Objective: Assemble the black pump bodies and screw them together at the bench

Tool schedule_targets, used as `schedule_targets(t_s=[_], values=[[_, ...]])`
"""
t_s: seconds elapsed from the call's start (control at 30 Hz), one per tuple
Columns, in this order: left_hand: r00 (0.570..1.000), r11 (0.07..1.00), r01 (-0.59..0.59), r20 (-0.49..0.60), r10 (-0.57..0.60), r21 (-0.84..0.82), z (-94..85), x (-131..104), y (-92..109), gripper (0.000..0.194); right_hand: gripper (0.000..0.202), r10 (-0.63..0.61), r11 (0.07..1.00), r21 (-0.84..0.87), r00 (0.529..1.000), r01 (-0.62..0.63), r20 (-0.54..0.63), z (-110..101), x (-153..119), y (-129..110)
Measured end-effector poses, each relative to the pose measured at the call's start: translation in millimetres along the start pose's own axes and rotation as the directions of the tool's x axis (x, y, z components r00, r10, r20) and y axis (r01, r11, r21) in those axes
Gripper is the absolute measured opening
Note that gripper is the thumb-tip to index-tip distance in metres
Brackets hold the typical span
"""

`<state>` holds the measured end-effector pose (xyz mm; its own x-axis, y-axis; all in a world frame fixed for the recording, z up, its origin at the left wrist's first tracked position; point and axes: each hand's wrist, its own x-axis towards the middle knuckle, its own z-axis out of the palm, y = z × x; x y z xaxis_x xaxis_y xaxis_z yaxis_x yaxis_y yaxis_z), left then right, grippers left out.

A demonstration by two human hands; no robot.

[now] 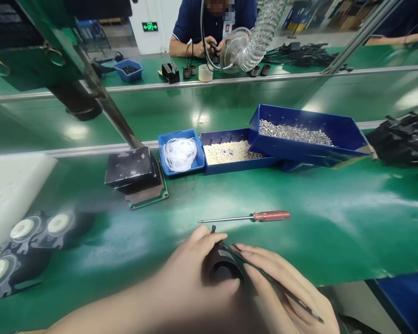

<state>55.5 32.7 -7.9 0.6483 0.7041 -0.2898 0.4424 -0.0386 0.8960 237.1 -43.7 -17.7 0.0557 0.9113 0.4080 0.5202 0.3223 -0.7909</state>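
The left hand is wrapped around a small black round part and holds it on the green table. The right hand sits just beside it, touching the part, and grips thin tweezers between its fingers. Just past both hands lies a red-handled screwdriver. Farther off are blue trays of tiny parts.
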Motion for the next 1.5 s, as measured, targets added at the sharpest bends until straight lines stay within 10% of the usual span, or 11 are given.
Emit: schedule_targets(t_s=[0.97, 1.5], values=[[0.996, 0.995, -0.082, 0.027, 0.081, 0.048, -2.8, 7.9, -8.8, 0.056, 0.025, -0.182, 0.979, 0.117, 0.977, 0.169, 0.113, -8.7, 15.6, 28.3], [0.984, 0.983, -0.169, 0.063, 0.164, 0.075, -3.2, 7.8, -14.2, 0.067, 0.027, -0.126, 0.99, 0.062, 0.992, 0.127, -0.018, -7.3, 6.7, 19.5]])
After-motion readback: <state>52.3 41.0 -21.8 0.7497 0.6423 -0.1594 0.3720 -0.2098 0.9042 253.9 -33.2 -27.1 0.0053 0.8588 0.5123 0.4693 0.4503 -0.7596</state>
